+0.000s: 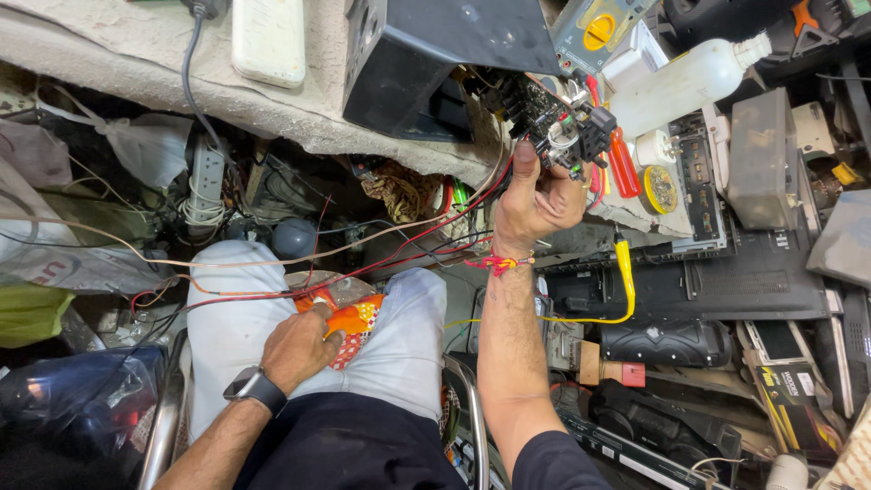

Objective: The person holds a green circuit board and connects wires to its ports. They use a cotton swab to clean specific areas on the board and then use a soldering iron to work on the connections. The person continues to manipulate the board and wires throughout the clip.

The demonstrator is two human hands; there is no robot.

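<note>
Right hand (535, 200) grips circuit board (553, 122) at bench edge; left hand (295, 349) clasps orange cloth (354, 319) on lap.

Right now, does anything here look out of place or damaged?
Yes. The circuit board in the right hand is bare, out of any housing, with red wires trailing loose to the lap. The left hand rests on an orange cloth. Nothing looks spilled.

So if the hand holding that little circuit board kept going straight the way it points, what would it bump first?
The right hand points up toward the bench, gripping the circuit board. Going straight on, it would probably meet the black speaker box or the yellow-dial meter first; depth is hard to judge.
</note>
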